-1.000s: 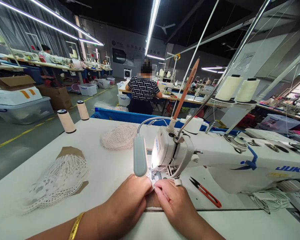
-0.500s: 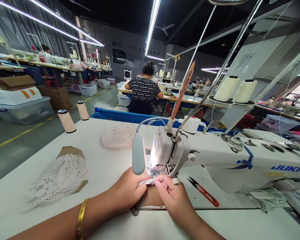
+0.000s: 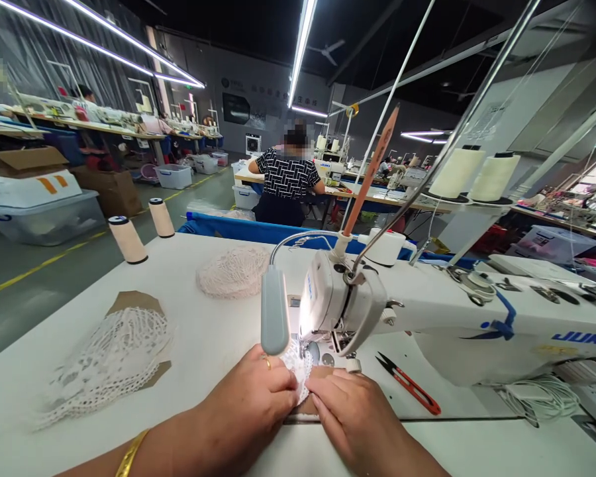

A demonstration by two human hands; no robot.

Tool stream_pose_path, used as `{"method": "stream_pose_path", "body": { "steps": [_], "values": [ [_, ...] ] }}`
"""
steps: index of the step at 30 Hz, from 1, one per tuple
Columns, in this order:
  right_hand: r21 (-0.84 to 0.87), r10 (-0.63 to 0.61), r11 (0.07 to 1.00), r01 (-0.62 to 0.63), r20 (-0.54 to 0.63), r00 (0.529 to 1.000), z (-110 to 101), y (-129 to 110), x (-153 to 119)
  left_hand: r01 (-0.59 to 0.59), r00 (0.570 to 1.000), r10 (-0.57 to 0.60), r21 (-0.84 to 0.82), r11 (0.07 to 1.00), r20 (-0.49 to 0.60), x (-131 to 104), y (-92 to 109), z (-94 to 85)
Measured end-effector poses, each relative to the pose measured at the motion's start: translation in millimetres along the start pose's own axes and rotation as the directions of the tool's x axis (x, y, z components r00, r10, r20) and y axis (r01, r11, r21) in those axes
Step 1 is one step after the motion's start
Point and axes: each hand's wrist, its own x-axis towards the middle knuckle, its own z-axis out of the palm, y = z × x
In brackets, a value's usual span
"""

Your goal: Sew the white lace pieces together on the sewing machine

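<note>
A small piece of white lace [image 3: 300,371] lies under the lit needle area of the sewing machine [image 3: 322,291]. My left hand [image 3: 255,397], with a ring and a gold bracelet, pinches the lace at its left edge. On the other side my right hand [image 3: 352,404] has its fingers pressed together on the lace's right edge, over a brown piece. The grey lamp [image 3: 275,311] hangs just above my left hand. Lace on a brown card [image 3: 112,351] lies at the left, and a lace pile [image 3: 232,271] sits behind.
Red-handled thread snips [image 3: 410,384] lie right of my right hand. Two thread cones [image 3: 128,240] stand at the table's back left edge. Behind the blue cloth [image 3: 238,228], a person [image 3: 288,172] sits facing away. Coiled cable [image 3: 541,399] lies at the right.
The lace between my hands is now spread flatter and more of it shows. My left hand has turned, knuckles up, and both hands sit slightly lower. The view has shifted slightly.
</note>
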Motion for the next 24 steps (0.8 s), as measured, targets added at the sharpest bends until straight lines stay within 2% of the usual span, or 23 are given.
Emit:
{"method": "stream_pose_path", "body": {
  "steps": [9, 14, 19, 24],
  "values": [
    [-0.040, 0.087, 0.996, -0.085, 0.058, 0.994, -2.8, 1.4, 5.1, 0.003, 1.000, -0.001, 0.074, 0.997, -0.028, 8.1, -7.3, -1.1],
    [-0.074, 0.115, 0.991, -0.111, 0.048, 0.992, -4.6, 2.3, 7.7, 0.009, 0.998, -0.001, 0.136, 0.991, -0.061, 11.5, -9.9, -6.5],
    [-0.048, 0.073, 0.996, -0.069, 0.078, 0.994, -3.2, 3.7, 4.0, -0.042, 0.999, 0.045, 0.082, 0.996, -0.031, 7.3, -11.4, -3.8],
    [-0.050, 0.093, 0.995, -0.088, 0.094, 0.991, -1.8, 3.5, 0.8, -0.061, 0.998, 0.062, 0.062, 0.996, -0.016, 4.1, -11.3, -0.1]
  ]
}}
